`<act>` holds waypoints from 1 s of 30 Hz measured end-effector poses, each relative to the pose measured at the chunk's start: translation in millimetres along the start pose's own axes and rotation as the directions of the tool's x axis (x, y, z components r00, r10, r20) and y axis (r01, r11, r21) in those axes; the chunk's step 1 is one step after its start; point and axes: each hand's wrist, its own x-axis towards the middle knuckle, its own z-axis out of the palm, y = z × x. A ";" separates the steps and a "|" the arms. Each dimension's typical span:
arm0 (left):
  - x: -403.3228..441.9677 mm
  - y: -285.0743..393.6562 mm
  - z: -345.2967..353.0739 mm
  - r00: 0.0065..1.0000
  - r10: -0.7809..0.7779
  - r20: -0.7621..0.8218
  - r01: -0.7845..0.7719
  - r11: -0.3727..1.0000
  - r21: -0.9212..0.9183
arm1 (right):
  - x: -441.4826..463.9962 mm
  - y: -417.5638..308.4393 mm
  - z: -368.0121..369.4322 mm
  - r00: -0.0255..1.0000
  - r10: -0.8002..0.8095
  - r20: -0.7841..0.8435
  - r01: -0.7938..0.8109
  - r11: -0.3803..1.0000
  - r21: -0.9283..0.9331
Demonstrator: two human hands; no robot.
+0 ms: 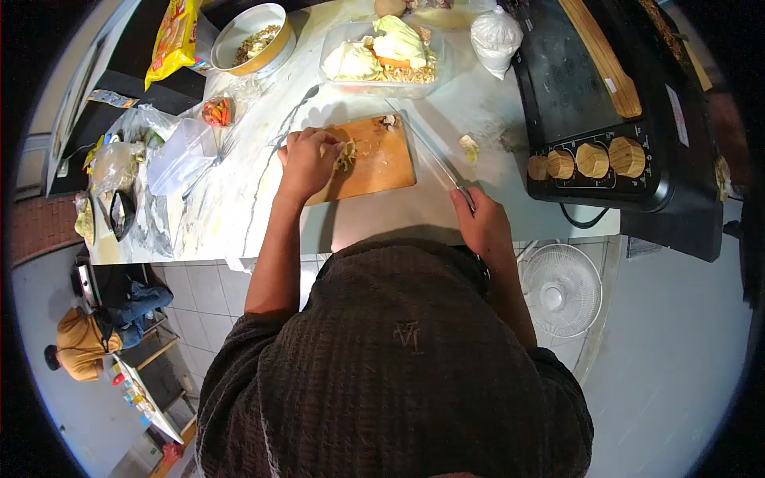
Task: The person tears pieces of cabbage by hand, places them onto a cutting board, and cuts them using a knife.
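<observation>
My left hand point(309, 163) is at the left side of a wooden cutting board point(382, 163), fingers curled and pressed together over pale yellow-green chopped vegetable pieces point(346, 155). More small bits are scattered across the board. At the board's top right corner lies a small whitish-brown scrap point(390, 121). My right hand point(482, 219) is wrapped round the handle of a knife point(438, 159), off the board's right side. The long blade points up and left, along the board's right edge. To the right of the blade, a pale vegetable scrap point(469, 148) lies on the counter.
Behind the board stands a clear plastic container point(378, 89) of cabbage and shredded vegetables. A bowl point(279, 56), red chillies point(217, 111) and plastic bags point(118, 166) are leftward. A black oven point(578, 95) and a white powder bag point(496, 40) are rightward. A person point(84, 342) sits far left.
</observation>
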 end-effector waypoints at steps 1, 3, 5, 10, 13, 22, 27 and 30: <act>1.0 3.2 -0.1 1.000 0.000 -0.002 0.000 1.000 0.002 | -0.3 -0.3 0.4 1.000 -0.009 -0.008 0.009 1.000 0.019; 3.4 13.9 3.4 0.997 0.067 -0.037 -0.067 0.998 -0.001 | -0.7 3.1 4.4 0.998 -0.038 -0.043 0.039 0.999 0.031; 9.3 18.1 14.4 0.988 0.140 -0.069 -0.138 0.990 0.026 | -0.5 4.0 5.2 0.995 -0.064 -0.080 0.067 0.997 0.041; 16.0 34.6 28.0 0.962 0.259 -0.088 -0.260 0.966 0.000 | -2.3 5.2 2.0 0.998 -0.036 -0.052 0.038 0.998 0.047; 16.8 27.9 29.3 0.958 0.275 -0.088 -0.278 0.960 -0.025 | -2.4 8.9 2.2 0.999 -0.014 -0.036 0.016 0.999 0.052; 1.0 49.1 42.9 0.954 0.184 -0.235 -0.160 0.980 0.118 | -1.3 -3.6 0.1 0.999 0.017 0.038 -0.019 0.999 0.035; 2.3 46.8 58.1 0.921 0.195 -0.336 -0.147 0.976 0.164 | -1.1 3.4 3.8 0.999 -0.041 -0.022 0.042 0.998 0.037; 5.1 34.7 67.7 0.886 0.233 -0.400 -0.186 0.970 0.155 | -3.6 0.6 3.6 0.999 -0.038 0.016 0.037 0.997 0.065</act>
